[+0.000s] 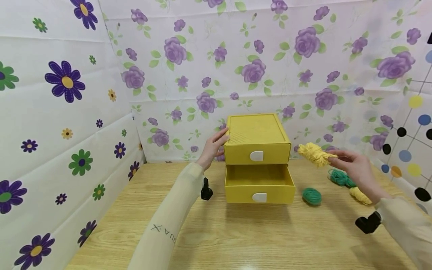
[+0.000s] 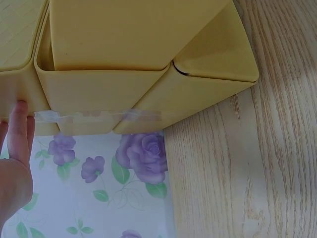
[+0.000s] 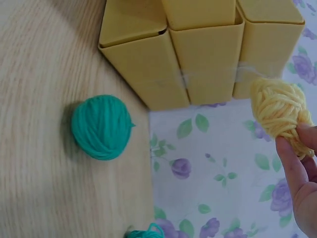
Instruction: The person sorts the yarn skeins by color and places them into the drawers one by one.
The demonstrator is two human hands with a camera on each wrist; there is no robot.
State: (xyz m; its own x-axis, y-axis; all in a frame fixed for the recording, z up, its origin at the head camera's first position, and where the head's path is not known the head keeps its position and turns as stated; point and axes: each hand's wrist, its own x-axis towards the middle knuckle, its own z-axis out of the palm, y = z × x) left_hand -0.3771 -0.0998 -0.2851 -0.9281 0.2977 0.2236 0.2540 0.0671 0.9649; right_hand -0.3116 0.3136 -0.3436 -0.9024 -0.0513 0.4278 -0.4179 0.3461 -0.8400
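Note:
A yellow two-drawer cabinet (image 1: 258, 129) stands on the table, its lower drawer (image 1: 239, 195) pulled out and bare inside, its upper drawer (image 1: 236, 154) closed. My left hand (image 1: 212, 149) rests against the cabinet's left side near the top; in the left wrist view its extended fingers (image 2: 19, 129) touch the yellow side wall. Right of the cabinet, my right hand (image 1: 357, 168) pinches a skein of yellow yarn (image 1: 314, 154) by one end, held above the table. Thumb and fingers close on that yarn in the right wrist view.
A green yarn ball (image 1: 312, 196) lies beside the open drawer on the right. Farther right are a looser green yarn bundle (image 1: 339, 177) and another yellow yarn skein (image 1: 360, 195), partly behind my right hand. Flowered cloth (image 1: 189, 127) hangs behind the wooden table (image 1: 209, 240).

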